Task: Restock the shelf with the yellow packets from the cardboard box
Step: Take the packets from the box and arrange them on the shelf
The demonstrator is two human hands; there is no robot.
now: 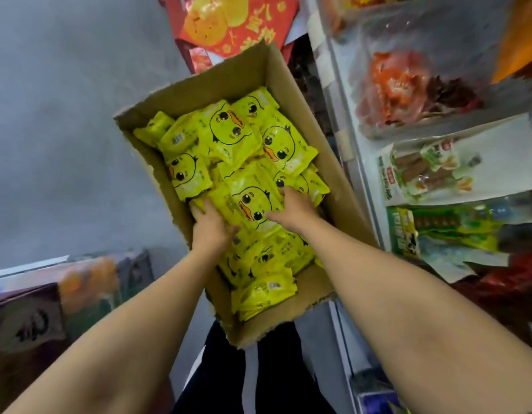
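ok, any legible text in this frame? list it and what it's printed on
Nothing reads cleanly.
yellow packets: duck face, small print and barcodes, blurred.
red box: large gold Chinese characters, only partly in view, not readable with confidence.
white snack bags on the shelf: red label and side print, too small.
green packs: bold characters, blurred.
Both hands sit on the packets.
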